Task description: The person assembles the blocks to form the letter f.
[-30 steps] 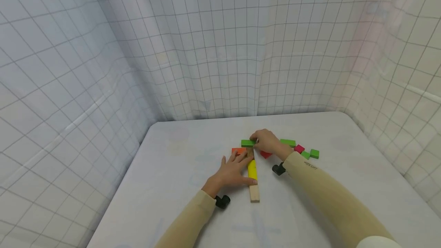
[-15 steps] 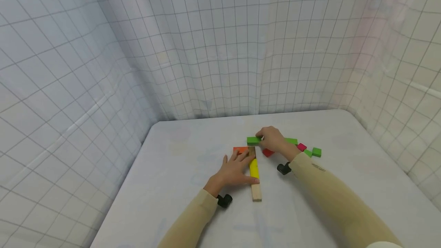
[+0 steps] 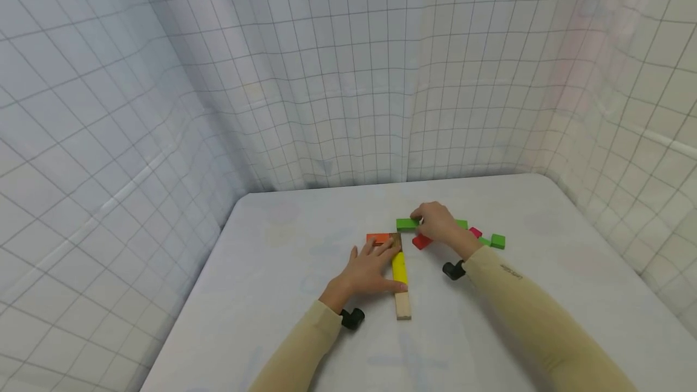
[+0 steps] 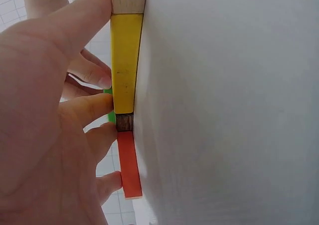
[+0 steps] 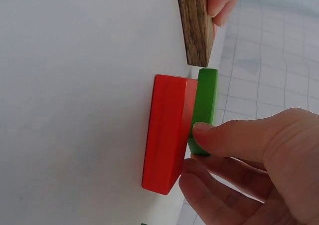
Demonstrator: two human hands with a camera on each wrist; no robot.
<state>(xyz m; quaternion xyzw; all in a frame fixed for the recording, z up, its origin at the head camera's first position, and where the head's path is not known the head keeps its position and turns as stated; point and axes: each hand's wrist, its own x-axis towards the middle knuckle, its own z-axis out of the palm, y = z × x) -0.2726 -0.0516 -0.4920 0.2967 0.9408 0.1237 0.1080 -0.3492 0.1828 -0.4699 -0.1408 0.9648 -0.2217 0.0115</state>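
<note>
My right hand (image 3: 437, 221) pinches a green block (image 5: 205, 100) between thumb and fingers, behind a loose red block (image 5: 167, 135). In the head view that green block lies beyond and to the right of a row of blocks. The row runs from a plain wood block (image 3: 403, 306) through a yellow block (image 4: 125, 65) to a dark brown block (image 5: 196, 30), with an orange block (image 4: 130, 165) reaching left from its far end. Over the row my left hand (image 3: 367, 271) spreads its fingers, its thumb and fingertips touching the tops of the blocks.
Right of my right hand lie a second green block (image 3: 461, 224), partly hidden, a crimson block (image 3: 475, 232) and a small green cube (image 3: 498, 241). The white table (image 3: 283, 259) ends at a gridded curtain (image 3: 348, 107) at the back and sides.
My right hand has slid the green block a little to the right, away from over the row's far end. The left hand has stayed in place on the row.
</note>
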